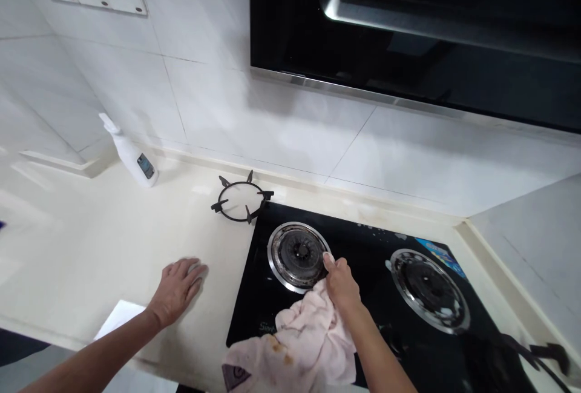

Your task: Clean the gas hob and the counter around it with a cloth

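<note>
My right hand grips a pale pink cloth with brown stains and presses at the right rim of the left burner. The rest of the cloth hangs over the front of the black glass gas stove. My left hand lies flat on the cream countertop, fingers apart, left of the stove, with nothing in it. The left burner's metal ring looks grimy. On the right, the other burner has whitish patches on it.
A black pot support lies on the counter at the stove's back left corner. Further left stands a white spray bottle. A white sheet is near my left forearm. The dark range hood overhangs the back. Another black pot support shows partly at the right.
</note>
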Tool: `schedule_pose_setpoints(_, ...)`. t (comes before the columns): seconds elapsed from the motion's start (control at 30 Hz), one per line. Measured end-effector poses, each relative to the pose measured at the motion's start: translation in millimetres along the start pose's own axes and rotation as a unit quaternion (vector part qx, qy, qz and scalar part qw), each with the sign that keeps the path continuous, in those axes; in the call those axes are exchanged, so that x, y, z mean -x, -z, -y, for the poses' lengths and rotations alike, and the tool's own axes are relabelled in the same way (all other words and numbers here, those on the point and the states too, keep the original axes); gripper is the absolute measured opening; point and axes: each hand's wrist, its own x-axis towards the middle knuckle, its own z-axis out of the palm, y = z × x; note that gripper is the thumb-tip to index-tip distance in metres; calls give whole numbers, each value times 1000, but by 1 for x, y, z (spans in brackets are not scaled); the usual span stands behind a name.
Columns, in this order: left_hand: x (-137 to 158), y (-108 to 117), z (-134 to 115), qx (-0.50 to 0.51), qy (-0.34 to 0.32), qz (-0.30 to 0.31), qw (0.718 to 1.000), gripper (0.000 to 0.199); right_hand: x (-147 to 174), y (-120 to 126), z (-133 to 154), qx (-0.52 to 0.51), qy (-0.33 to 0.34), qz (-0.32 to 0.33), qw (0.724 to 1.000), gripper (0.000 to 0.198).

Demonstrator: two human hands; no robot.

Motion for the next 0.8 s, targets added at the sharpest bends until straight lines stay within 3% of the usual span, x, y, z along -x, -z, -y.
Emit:
schedule_pose_setpoints(0.13,0,-1,-1,2,3,8,1000,35,34,-19,-1,-74,13,-11,997,49)
schedule_pose_setpoints(0.23,0,-1,-1,6,4,3,1000,34,45,-23,-9,-268,19,-30,963,47)
schedule_pose_setpoints(0.3,0,0,-1,9,2,-2,1000,34,47,-19,-13,-439,-7,-33,898,47)
schedule_pose_setpoints(0.4,1,0,-1,9,-4,-4,1000,34,50,-12,-15,-665,-48,14,745,59)
schedule_pose_setpoints(0.47,1,-1,-1,7,-6,-3,1000,34,54,-10,-16,-755,-68,44,651,67)
schedule_pose_setpoints(0.53,0,-1,0,8,-7,-3,1000,34,59,-10,-17,-797,-89,48,596,67)
schedule_pose_setpoints(0.63,0,-2,0,5,-8,-3,1000,34,63,-11,-19,-818,-109,30,564,60)
schedule_pose_setpoints(0.8,0,-2,0,-5,-7,-4,1000,35,63,-10,-20,-826,-100,40,554,51)
